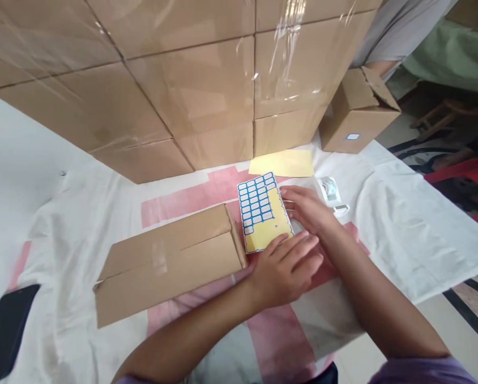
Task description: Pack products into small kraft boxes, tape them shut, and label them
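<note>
A sheet of blue-bordered label stickers [257, 205] lies on the cloth, with yellow backing bare along its right side and bottom. My left hand [285, 269] is over the sheet's lower right corner, fingers spread and nothing seen in them. Close against the sheet's right edge is my right hand [309, 209], its fingers slightly bent and apart, holding nothing visible. Left of the sheet lies a long closed cardboard box [169, 261], its end beside the sheet's edge.
Stacked, taped cardboard boxes [207, 96] form a wall at the back. A yellow paper strip [283, 162] lies before them. A tape dispenser-like white item [330, 192] is at right. A labelled box [357, 114] stands back right, near a person's arm. A dark phone-like object [9, 330] lies left.
</note>
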The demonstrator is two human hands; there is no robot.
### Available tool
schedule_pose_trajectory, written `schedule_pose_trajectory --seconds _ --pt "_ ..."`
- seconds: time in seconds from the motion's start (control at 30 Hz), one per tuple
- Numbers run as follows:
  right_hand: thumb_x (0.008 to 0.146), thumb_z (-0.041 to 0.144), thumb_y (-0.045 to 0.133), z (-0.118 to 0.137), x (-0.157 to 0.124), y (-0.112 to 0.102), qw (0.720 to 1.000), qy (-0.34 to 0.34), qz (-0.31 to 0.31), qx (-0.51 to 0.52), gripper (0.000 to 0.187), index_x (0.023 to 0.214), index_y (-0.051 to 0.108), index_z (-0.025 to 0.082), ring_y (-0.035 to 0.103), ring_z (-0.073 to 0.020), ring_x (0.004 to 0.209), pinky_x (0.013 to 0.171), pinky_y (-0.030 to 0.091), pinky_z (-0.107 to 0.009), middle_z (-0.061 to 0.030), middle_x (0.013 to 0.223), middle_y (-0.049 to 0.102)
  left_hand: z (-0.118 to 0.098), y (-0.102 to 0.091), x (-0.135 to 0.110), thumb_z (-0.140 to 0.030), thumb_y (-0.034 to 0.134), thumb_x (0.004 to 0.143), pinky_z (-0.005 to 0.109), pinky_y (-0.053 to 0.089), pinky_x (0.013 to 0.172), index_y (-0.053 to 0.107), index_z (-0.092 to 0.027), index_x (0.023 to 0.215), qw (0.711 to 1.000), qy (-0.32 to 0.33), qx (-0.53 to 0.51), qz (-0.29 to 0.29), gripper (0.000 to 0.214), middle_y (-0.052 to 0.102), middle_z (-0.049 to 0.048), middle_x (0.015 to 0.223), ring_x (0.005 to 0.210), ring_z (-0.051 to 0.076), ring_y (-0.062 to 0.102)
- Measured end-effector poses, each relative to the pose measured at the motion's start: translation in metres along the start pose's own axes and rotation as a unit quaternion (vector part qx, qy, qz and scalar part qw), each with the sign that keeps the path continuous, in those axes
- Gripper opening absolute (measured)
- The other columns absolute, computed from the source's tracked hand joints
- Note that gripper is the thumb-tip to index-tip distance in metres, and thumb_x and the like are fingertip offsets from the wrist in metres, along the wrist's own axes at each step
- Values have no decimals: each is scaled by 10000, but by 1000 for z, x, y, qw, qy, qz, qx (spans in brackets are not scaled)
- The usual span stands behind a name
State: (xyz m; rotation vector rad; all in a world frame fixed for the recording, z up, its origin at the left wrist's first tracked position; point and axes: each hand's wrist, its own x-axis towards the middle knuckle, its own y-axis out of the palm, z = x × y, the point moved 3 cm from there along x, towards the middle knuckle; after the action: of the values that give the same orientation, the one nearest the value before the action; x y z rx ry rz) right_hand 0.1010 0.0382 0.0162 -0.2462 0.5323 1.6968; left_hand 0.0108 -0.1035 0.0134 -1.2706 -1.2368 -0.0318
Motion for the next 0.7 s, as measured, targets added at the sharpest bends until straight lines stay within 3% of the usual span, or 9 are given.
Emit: schedule_pose_trajectory --seconds 0.1,0.2,0.3,0.4,0.53,0.7 --pt "769 384 771 -15 3 11 998 -31 38 -45 249 863 674 174 536 -127 603 494 374 -234 3 706 620 9 2 -4 -204 590 893 432 443 1145 663 -172 1181 999 -40 -32 3 299 715 108 1344 1336 256 609" --pt "840 426 710 -17 -2 19 982 -147 68 -94 301 713 574 190 474 -115 626 572 384 -247 41 654 515 11 -13 -3 -164 630 859 414 468 1094 644 -192 1165 995 -73 -58 -39 307 733 105 1200 1245 245 637" --pt "946 404 629 -2 -16 19 945 -261 110 -165 435 635 396 209 348 -99 601 574 312 -257 63 626 360 16 -27 8 -199 651 884 411 507 1039 578 -208 1250 979 -166 -85 -80 374 646 116 1198 1191 240 613" --pt "992 297 574 15 -36 18 901 -323 218 -192 422 634 370 205 331 -100 597 574 277 -271 55 643 343 26 -35 19 -304 659 922 426 509 1037 477 -223 1376 944 -286 -122 -108 497 526 128 1279 1219 242 554" --pt "942 210 563 23 -55 20 871 -327 341 -131 394 610 352 203 377 -115 622 609 301 -285 33 661 371 31 -39 20 -316 693 905 372 499 995 439 -254 1385 907 -351 -190 -135 547 483 83 1227 1146 208 534" --pt "885 178 570 16 -56 23 862 -312 384 -110 337 607 379 199 406 -122 634 620 324 -286 19 676 416 27 -35 10 -289 652 952 315 502 878 456 -268 1278 862 -393 -297 -123 380 487 47 1128 1002 169 542"
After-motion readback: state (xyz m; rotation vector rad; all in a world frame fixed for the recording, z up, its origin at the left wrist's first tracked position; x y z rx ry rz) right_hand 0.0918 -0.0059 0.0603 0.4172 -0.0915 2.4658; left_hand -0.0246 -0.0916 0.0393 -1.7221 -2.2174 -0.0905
